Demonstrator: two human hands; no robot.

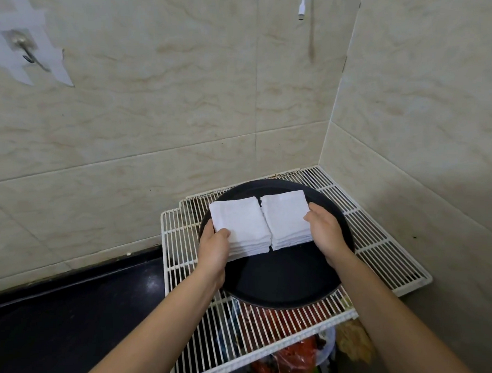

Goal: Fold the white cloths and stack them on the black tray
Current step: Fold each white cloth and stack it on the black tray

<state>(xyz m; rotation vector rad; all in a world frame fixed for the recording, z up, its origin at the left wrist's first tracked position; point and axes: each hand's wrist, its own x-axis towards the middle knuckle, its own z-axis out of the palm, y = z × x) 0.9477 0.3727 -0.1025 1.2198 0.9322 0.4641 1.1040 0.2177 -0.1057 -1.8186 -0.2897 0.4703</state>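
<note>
As I watch from my far desk: both hands are on the cloths, and I judge that the folding is done and only the tidying is left.
Wall (187, 85): beige marbled tiles fill the upper frame and meet in a corner at the right; the rack is pushed into this corner, probably so that it does not slide.
Counter (64, 319): a black worktop at lower left, just beside the rack.
Wire rack (377, 248): white, from the centre to lower right; it bears the tray, and red bags (296, 355) show through its bars at the bottom.
Black tray (286, 278): round, in the middle of the frame on the rack; its near half is bare.
White cloths: two folded piles lie side by side on the far half of the tray, the left stack (237, 222) and the right stack (284, 216), almost touching. The layers I cannot count.
Left hand (214, 247): it grasps the near left corner of the left stack, thumb on top; the other fingers are hidden.
Right hand (326, 232): it is curled around the outer edge of the right stack. Each hand holds from the outside, I think to press the piles together and square them.
Hook (22, 49): metal, taped at upper left, holding nothing.
Cable plug (301, 11): white, hanging at the top.
</note>
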